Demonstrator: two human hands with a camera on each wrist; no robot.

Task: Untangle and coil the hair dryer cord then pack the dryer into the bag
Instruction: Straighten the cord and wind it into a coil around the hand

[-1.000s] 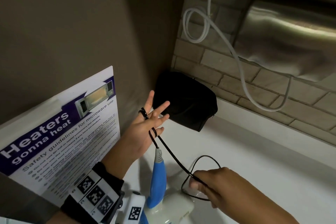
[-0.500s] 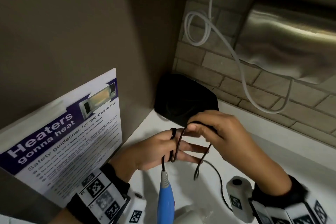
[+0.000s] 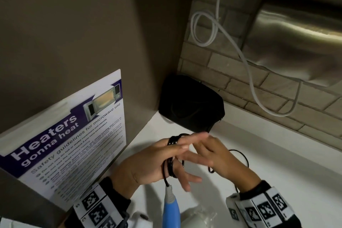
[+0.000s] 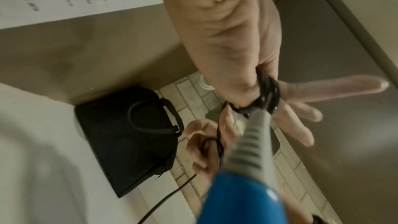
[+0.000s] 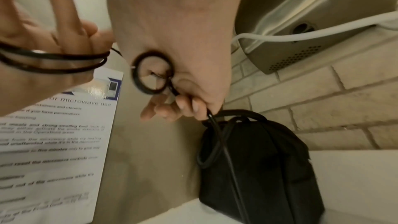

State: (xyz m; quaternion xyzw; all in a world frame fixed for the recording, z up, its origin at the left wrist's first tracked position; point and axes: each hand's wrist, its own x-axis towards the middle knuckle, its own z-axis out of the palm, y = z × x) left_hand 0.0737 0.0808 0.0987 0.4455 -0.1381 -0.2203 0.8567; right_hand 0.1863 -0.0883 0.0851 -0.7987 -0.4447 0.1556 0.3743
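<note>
so the bag [image 3: 190,104] sits on the counter [image 3: 277,155] back in the corner, poster [image 3: 74,140] on the wall to its left, hand dryer [image 3: 299,40] mounted up right, both hands in front.

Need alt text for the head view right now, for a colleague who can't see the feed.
Black cord is looped around the spread fingers of the left hand, while the right hand feeds more cord on. The blue dryer handle hangs below, over a white counter, with a black bag in the corner.

Bag [image 3: 190,103], centre frame: matt black cloth. Cord [image 3: 171,167]: smooth glossy black. Dryer handle [image 3: 171,213], bottom: glossy blue plastic. Hand dryer [image 3: 299,40], upper right: brushed metal. Poster [image 3: 74,135], left: smooth paper.
</note>
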